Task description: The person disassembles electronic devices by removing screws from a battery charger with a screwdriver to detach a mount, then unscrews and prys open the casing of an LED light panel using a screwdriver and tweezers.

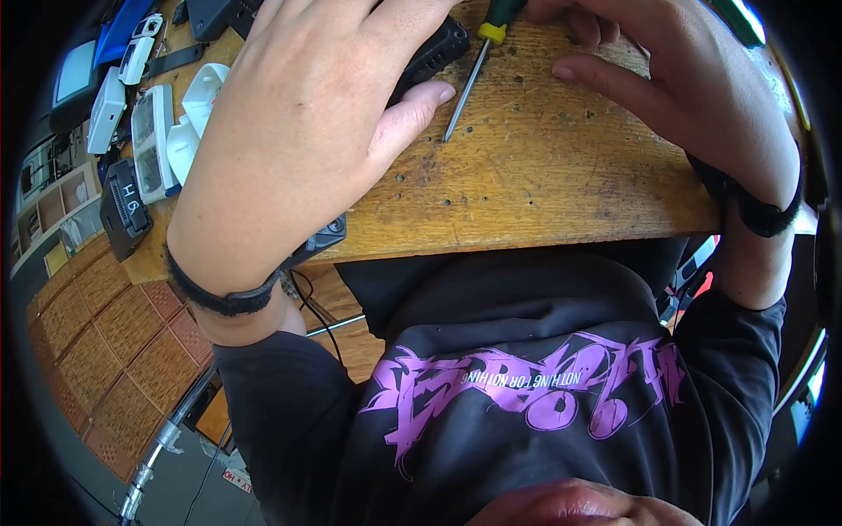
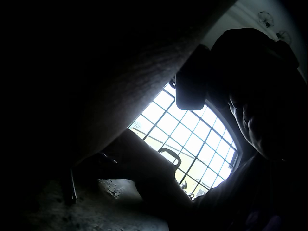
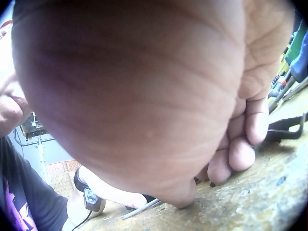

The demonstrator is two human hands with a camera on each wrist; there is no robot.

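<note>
In the head view my left hand (image 1: 303, 105) lies over a black device (image 1: 443, 48), its thumb extended beside it; the fingers run past the top edge, so their grip is hidden. A screwdriver (image 1: 474, 83) with a green and yellow handle lies between the hands, tip toward me. My right hand (image 1: 671, 83) rests at the upper right, thumb apart and fingers loosely bent. In the right wrist view, the fingertips of that hand (image 3: 144, 101) are down by the wooden table, with no held object visible. The left wrist view is mostly dark.
White plastic parts (image 1: 153, 145) and a black box marked with white letters (image 1: 125, 209) stand at the left of the table (image 1: 526, 197). Another black part (image 1: 329, 235) sits at the front edge under my left wrist. A black bracket (image 3: 288, 129) lies beyond my right fingers.
</note>
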